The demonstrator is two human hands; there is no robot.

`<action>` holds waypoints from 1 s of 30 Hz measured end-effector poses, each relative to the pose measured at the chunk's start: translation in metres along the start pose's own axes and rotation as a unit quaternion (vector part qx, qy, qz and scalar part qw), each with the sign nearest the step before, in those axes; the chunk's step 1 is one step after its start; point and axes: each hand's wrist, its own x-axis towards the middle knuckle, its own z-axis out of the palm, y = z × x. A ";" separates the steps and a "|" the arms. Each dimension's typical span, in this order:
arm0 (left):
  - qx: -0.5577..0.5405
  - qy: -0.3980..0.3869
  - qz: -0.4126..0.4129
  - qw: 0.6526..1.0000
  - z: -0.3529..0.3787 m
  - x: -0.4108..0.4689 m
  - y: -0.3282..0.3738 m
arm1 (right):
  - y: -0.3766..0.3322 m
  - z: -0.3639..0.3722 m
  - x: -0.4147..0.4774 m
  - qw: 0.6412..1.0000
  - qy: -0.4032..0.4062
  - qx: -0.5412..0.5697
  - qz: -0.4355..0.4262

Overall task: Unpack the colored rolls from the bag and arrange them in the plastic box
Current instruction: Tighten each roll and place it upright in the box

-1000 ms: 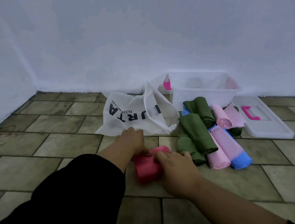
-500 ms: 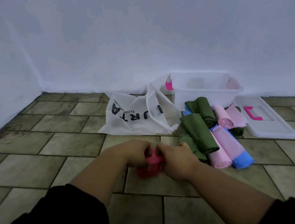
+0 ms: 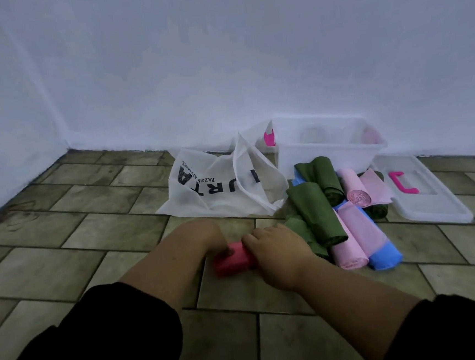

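The box [image 3: 314,156] and lid [image 3: 434,208] are smooth translucent plastic. The bag [image 3: 211,193] is matt white non-woven cloth. The red roll [image 3: 231,259] and green rolls [image 3: 313,210] are thin matt film. The floor tiles [image 3: 91,227] are matt.

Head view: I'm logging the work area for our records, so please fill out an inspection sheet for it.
Surface: tiled floor, worn and stained.
Job's things: red roll on the floor; green rolls, pink rolls and a blue roll piled before the plastic box; white bag slack, left of them.
Clutter: box lid with pink handle, off, right of the pile.
Hands: left hand and right hand both grip the red roll.
Cables: nothing seen.
Surroundings: white wall, room corner at left.
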 end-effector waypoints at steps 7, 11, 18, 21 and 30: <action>-0.262 0.061 -0.066 0.961 0.007 -0.010 0.012 | 0.005 -0.006 0.018 0.987 -0.057 0.105 0.111; -0.400 0.095 -0.050 0.910 0.015 -0.001 0.025 | 0.008 -0.016 0.015 0.962 -0.064 0.212 0.160; -0.661 0.106 -0.048 0.741 0.029 0.016 0.042 | 0.005 -0.011 0.004 0.904 -0.026 0.370 0.213; -0.708 0.096 -0.033 0.699 0.026 0.015 0.043 | 0.011 -0.014 0.002 0.830 -0.035 0.497 0.252; -0.763 0.087 0.056 0.638 -0.054 0.034 0.086 | 0.087 -0.072 0.021 0.638 -0.016 0.711 0.296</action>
